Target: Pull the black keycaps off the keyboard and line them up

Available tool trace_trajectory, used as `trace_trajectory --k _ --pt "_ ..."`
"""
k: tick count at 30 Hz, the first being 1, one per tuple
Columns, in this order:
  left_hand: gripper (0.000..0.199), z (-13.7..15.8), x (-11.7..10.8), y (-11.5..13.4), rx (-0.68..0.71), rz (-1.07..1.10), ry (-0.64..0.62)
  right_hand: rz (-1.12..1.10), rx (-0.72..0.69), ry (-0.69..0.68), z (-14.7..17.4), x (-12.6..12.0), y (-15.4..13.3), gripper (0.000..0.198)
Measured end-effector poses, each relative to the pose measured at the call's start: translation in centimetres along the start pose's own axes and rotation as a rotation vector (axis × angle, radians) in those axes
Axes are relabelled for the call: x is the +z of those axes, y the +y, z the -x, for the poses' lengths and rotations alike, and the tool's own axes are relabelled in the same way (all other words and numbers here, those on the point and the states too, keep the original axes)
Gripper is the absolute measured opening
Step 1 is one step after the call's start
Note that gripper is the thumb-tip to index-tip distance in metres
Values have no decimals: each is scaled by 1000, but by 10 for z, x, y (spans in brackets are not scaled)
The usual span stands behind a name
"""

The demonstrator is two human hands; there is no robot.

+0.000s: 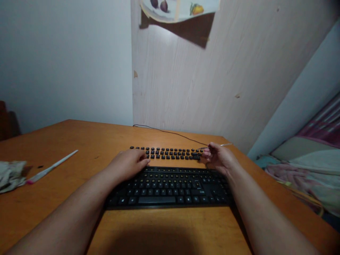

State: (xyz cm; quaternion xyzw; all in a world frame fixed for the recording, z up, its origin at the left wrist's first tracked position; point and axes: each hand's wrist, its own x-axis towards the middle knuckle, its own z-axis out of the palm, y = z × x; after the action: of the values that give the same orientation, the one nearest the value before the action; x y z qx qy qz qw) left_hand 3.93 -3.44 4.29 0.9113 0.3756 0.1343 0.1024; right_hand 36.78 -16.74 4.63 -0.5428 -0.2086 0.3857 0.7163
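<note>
A black keyboard (164, 191) lies on the wooden table in front of me. Its upper rows show bare switch positions, while the lower rows still carry lettered keycaps. Behind it, loose black keycaps (170, 153) are laid out in rows. My left hand (132, 163) rests over the keyboard's far left corner, fingers curled beside the left end of those rows; what they hold, if anything, is hidden. To the right, my right hand (219, 156) is closed around a thin metal tool (226, 144), held nearly level above the right end of the keycaps.
A black cable (170, 132) runs along the table's back edge by the wall. On the left are a white stick-like object (57, 164) with a pink end, a small black piece (40, 166) and a crumpled cloth (12, 175). Bedding (297, 173) lies beyond the table's right edge.
</note>
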Motion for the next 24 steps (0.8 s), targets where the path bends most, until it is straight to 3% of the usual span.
trace_trajectory --k 10,24 --pt "40 -2 -5 -10 -16 49 17 5 -62 -22 15 -12 -7 12" --pt "22 -3 -8 -34 -80 274 -143 24 -183 -89 30 0 -9 12"
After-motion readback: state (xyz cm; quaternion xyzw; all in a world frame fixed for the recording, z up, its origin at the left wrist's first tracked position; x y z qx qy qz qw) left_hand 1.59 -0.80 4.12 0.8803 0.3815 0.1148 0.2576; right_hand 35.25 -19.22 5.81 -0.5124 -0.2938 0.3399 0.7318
